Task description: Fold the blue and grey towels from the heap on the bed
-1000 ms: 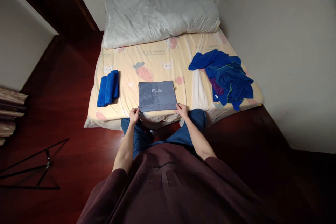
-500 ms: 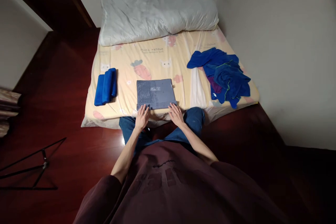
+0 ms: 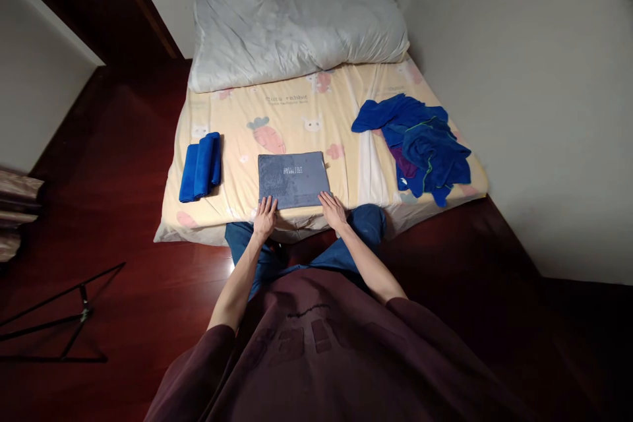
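Observation:
A grey towel (image 3: 293,179) with white lettering lies flat in a folded rectangle near the bed's front edge. My left hand (image 3: 266,216) rests on its near left corner, fingers stretched out over the cloth. On the near right corner lies my right hand (image 3: 333,211), its fingers also extended; the thumbs are hard to make out. Blue rolled or folded towels (image 3: 200,168) sit side by side at the left of the bed. To the right is a loose, crumpled heap of blue towels (image 3: 426,145) with a purple piece (image 3: 405,163) among them.
The bed (image 3: 237,201) has a yellow patterned sheet. A pale bundled quilt (image 3: 297,26) lies across its far end. A black tripod-like stand (image 3: 82,313) is on the dark red floor at left. A wall (image 3: 524,112) runs along the right side.
A narrow raised strip along the grey towel's near edge has flattened out. My hands stay at its near corners, with slight shifts. The view has tilted a little.

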Demonstrator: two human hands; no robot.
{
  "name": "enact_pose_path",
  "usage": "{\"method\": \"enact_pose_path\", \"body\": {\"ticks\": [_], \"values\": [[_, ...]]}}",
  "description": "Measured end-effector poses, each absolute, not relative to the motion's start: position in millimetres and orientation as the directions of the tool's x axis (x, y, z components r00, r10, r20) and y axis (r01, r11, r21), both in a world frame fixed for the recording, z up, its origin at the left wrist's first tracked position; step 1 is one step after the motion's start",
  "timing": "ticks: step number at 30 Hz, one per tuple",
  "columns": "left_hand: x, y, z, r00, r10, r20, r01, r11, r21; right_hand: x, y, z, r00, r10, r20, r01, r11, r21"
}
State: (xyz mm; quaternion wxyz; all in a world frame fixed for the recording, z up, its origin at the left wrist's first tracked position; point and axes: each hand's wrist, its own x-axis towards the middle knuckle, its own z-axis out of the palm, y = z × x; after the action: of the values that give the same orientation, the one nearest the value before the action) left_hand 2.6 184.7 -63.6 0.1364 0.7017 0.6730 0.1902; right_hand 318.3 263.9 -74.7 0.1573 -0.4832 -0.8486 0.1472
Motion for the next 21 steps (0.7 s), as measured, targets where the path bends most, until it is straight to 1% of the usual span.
{"method": "enact_pose_path", "body": {"ticks": [5, 8, 13, 17, 21], "values": [[-4, 195, -62, 0.048, 0.995, 0.092, 0.893, -0.084, 0.443, 308, 275, -68, -0.465, 0.878, 0.112, 0.792, 0.469, -0.39], [-14, 205, -58, 0.083, 0.995, 0.053, 0.897, -0.098, 0.432, 304, 289, -61, -0.491, 0.868, 0.072, 0.797, 0.481, -0.364], [-26, 225, -50, 0.14, 0.99, 0.025, 0.893, -0.137, 0.429, 300, 309, -52, -0.51, 0.86, 0.004, 0.798, 0.474, -0.372], [-29, 220, -49, 0.176, 0.984, 0.024, 0.898, -0.17, 0.405, 309, 300, -53, -0.52, 0.854, 0.032, 0.789, 0.494, -0.365], [-29, 188, -55, 0.201, 0.98, -0.012, 0.897, -0.179, 0.405, 330, 270, -63, -0.544, 0.835, 0.081, 0.758, 0.531, -0.379]]}}
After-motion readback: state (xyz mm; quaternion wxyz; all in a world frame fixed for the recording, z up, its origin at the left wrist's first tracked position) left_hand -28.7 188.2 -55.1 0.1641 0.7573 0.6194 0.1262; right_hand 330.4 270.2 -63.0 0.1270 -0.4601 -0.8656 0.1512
